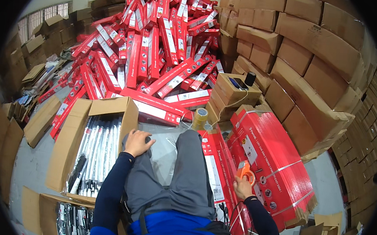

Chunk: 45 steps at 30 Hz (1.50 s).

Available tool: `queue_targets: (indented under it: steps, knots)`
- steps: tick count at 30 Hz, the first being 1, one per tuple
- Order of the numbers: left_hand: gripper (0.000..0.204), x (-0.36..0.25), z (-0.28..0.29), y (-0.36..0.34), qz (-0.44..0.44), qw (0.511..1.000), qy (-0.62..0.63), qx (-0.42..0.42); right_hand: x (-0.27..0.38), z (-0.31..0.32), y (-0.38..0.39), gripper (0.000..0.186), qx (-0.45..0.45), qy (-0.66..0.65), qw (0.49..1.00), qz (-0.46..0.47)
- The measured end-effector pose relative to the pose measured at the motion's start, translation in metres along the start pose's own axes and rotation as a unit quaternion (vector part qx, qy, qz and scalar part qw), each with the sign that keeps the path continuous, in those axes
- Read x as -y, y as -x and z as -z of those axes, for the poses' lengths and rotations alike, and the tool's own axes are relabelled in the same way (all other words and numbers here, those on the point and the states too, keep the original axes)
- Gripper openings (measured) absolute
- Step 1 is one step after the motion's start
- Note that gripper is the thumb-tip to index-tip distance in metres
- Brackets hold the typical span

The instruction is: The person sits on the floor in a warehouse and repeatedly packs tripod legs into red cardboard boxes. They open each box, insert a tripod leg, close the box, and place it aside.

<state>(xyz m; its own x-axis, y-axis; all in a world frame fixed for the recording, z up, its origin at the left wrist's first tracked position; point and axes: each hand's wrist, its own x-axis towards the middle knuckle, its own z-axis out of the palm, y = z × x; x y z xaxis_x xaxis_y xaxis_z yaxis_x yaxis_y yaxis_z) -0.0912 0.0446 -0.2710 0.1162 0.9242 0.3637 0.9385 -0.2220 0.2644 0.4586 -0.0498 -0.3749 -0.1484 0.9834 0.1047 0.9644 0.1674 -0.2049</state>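
My left hand (137,143) rests on my left knee, its fingers loosely bent and apart, holding nothing. To its left is an open cardboard box (94,106) of white rods in clear sleeves (96,150). My right hand (242,186) grips an orange tape dispenser (244,169) in front of a strapped bundle of red flattened cartons (273,158). A red carton (214,158) lies between my right leg and that bundle. Beyond my knees stands a yellow tape roll (200,118).
A large heap of red boxes (155,49) rises ahead. Brown cartons (307,43) are stacked high on the right. A small carton stack (229,98) holds a phone (239,82) and a dark cylinder (250,78). Another open box (42,207) sits at lower left.
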Motion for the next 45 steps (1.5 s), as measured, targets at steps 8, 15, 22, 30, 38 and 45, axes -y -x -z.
queue_targets:
  steps: [8,15,22,30,38,45]
  knots:
    - [0.037,0.000,0.004,-0.014,0.023,0.987,0.157,-0.028,-0.001,0.088,0.006,0.035,-0.056,-0.060,0.996,-0.020]
    - [0.037,0.001,0.004,-0.008,0.000,0.994,0.107,-0.018,-0.018,0.078,0.006,0.036,0.049,0.001,0.995,-0.086]
    - [0.037,0.005,0.003,-0.006,-0.003,0.996,0.091,-0.019,-0.048,0.071,0.038,0.035,0.060,-0.076,0.986,-0.134]
    - [0.038,-0.003,0.001,-0.010,-0.003,0.997,0.079,-0.001,-0.044,0.066,0.040,0.033,0.015,-0.028,0.993,-0.116]
    - [0.035,0.003,-0.005,-0.006,-0.012,0.997,0.072,-0.008,-0.023,0.064,-0.036,0.035,-0.079,-0.037,0.989,-0.120]
    - [0.037,-0.016,0.015,-0.024,0.013,0.966,0.252,-0.059,0.001,0.116,-0.063,0.036,-0.244,-0.229,0.942,-0.025]
